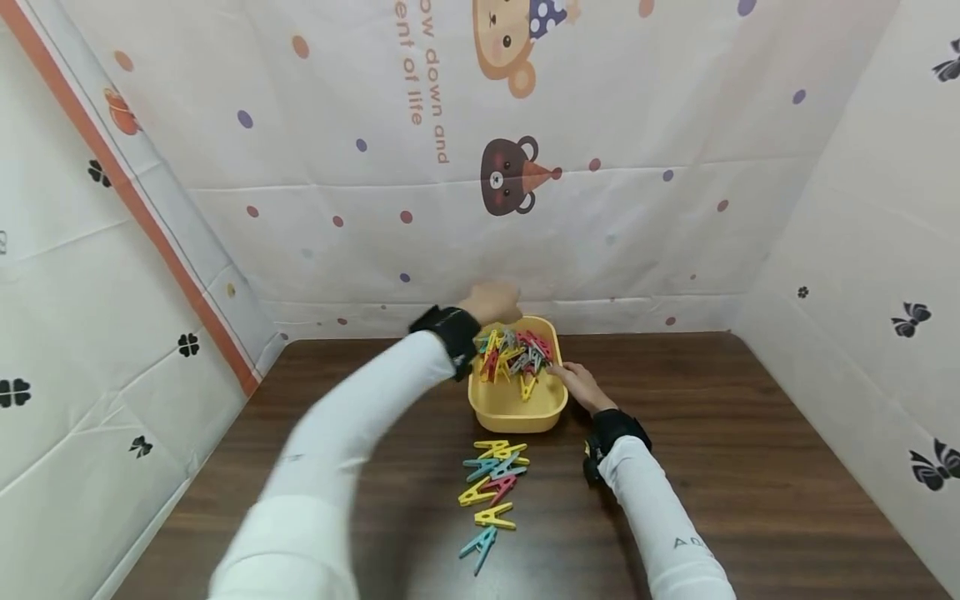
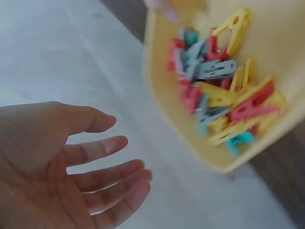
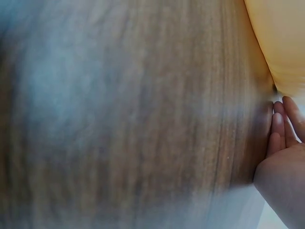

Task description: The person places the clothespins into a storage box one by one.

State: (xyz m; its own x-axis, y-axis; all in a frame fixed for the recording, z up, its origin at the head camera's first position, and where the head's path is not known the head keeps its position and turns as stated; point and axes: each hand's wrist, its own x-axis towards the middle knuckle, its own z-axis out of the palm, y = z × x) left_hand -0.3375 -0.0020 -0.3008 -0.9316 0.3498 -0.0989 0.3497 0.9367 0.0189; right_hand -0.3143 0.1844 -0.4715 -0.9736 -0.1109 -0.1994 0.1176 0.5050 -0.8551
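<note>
My left hand (image 1: 492, 303) hovers past the far left rim of a yellow plastic basket (image 1: 517, 422), blurred in the head view. The left wrist view shows its fingers spread and loosely bent, holding nothing. Inside the basket lies a heap of plastic clothespins (image 2: 217, 70) in yellow, red, grey and teal. At the basket's right side, my right hand (image 1: 583, 388) holds the wall, one digit over the rim and the other fingers (image 3: 278, 125) along the outside. In front of the basket, several clothespins (image 1: 494, 516) form a rough column on the table.
The basket stands on a dark brown wooden table (image 1: 675, 433), near its back edge. A pale printed cloth (image 1: 600, 250) hangs directly behind the table, and similar cloth covers both sides.
</note>
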